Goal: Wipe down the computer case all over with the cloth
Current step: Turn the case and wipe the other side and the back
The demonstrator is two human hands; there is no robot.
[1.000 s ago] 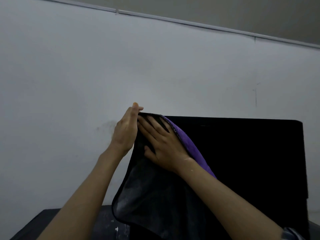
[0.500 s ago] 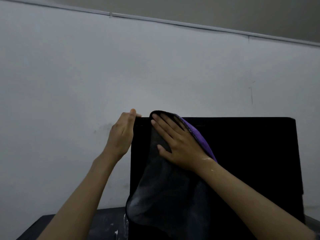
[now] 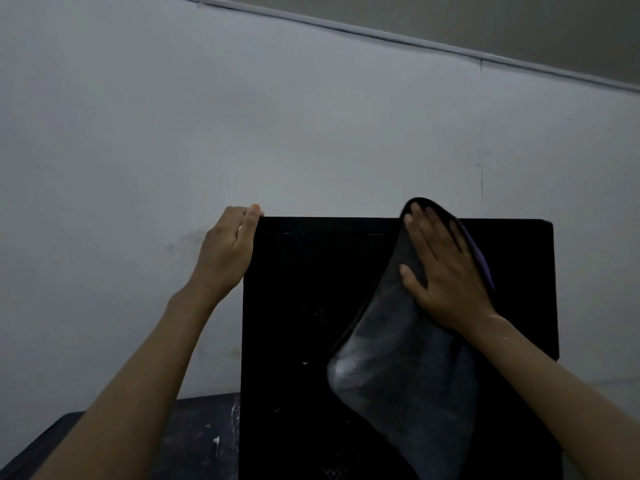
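Note:
A black computer case (image 3: 304, 306) stands upright in front of me, its broad side facing me. My left hand (image 3: 227, 249) grips the case's top left corner, fingers curled over the edge. A grey cloth (image 3: 398, 368) with a purple reverse side hangs down the case's side. My right hand (image 3: 441, 268) presses flat on the cloth with straight fingers, near the top edge and right of the middle. The cloth's upper end folds over the fingertips at the case's top edge.
A pale wall (image 3: 311, 133) rises close behind the case, with a thin conduit running along its top. The case stands on a dark table (image 3: 194, 438) marked with white smears at the lower left.
My right hand has slid the cloth to the right along the case's upper part, away from the left corner. My left hand has stayed on the top left corner.

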